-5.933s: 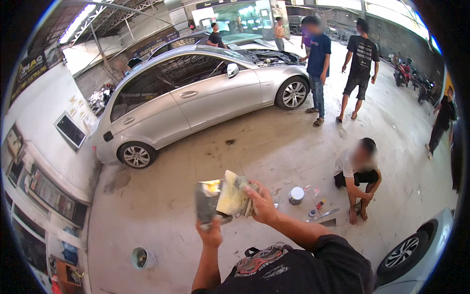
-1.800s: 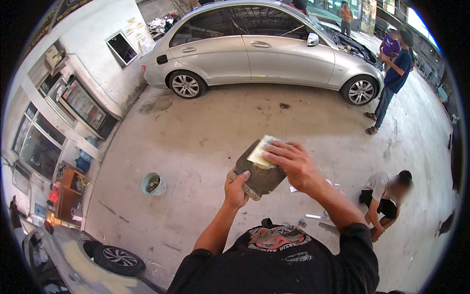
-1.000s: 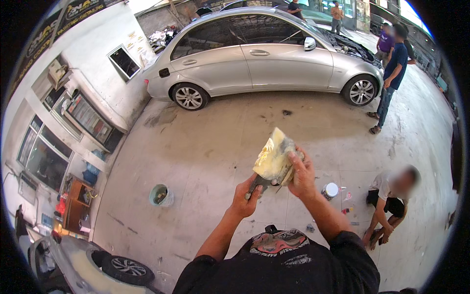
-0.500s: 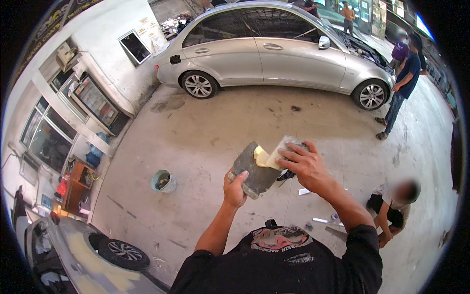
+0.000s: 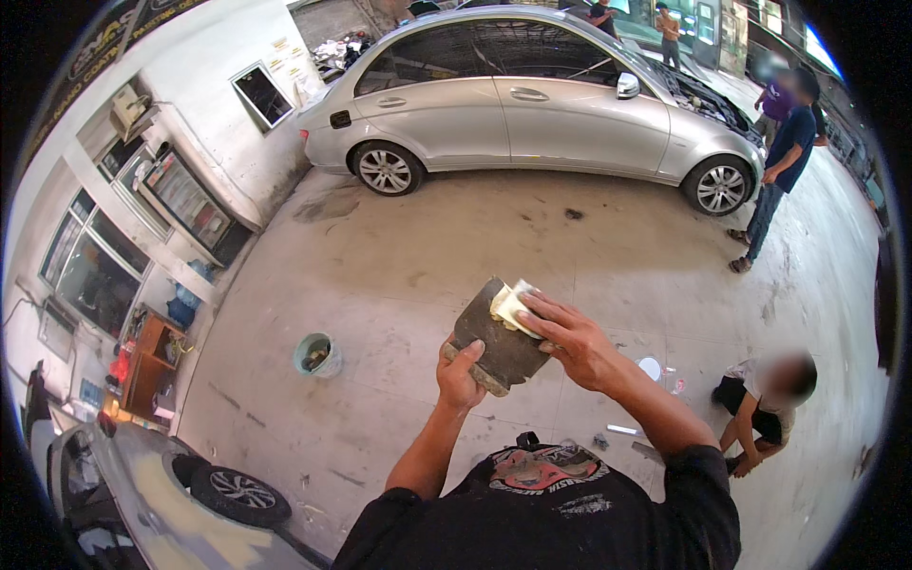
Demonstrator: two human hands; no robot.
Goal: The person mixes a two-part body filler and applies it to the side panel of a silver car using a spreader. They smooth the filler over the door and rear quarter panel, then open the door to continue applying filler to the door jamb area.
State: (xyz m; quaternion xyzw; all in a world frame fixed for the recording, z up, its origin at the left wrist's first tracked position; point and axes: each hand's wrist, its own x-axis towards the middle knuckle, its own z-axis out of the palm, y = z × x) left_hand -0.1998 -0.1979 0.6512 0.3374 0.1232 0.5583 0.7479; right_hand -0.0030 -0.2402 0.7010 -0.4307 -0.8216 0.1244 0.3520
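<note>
A flat dark grey mixing board (image 5: 494,353) with worn edges is in my left hand (image 5: 460,382), the thumb on its face and the fingers underneath. Pale yellow putty (image 5: 498,304) lies near the board's far edge. My right hand (image 5: 576,344) is closed on a whitish putty spreader (image 5: 518,302), with the fingers laid over its back. The spreader rests low over the putty, its working edge partly hidden. Both hands are held out in front of my chest, above the floor.
A silver car (image 5: 570,123) stands ahead, and a grey car (image 5: 180,503) with pale filler patches at lower left. A light-blue bucket (image 5: 317,355) sits on the floor. At right one person (image 5: 760,418) crouches near a white disc (image 5: 650,368); another person (image 5: 787,152) stands farther off.
My right hand has moved left and slightly down, bringing the spreader flatter onto the putty. The board has tilted a little, still in my left hand.
</note>
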